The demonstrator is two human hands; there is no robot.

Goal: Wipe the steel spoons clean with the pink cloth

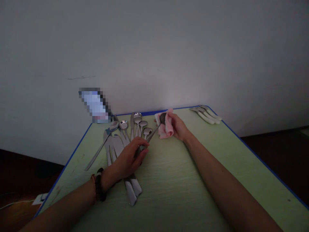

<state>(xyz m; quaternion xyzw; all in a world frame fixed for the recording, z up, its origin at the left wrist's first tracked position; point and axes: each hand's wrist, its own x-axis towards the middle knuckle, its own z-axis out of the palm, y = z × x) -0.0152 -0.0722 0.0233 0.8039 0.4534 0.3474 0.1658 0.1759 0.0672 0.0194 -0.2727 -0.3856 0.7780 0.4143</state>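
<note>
A metal spoon (163, 118) slants up to the right, its handle gripped by my left hand (131, 154). Its bowl rests against a pink and white cloth (166, 130), which my right hand (180, 126) holds from behind and the right side. Beneath and beyond my left hand lies a spread of metal cutlery: several spoons (137, 117), a long-handled spoon (95, 154) at the left, and broad flat handles (131, 193) poking out below my wrist. My left hand and forearm cover part of this pile.
Several white-handled utensils (207, 116) lie at the table's far right corner. A blurred-out phone-like screen (95, 104) leans by the far left corner. The light green table (169, 193) has a blue edge and stands against a pale wall (154, 54).
</note>
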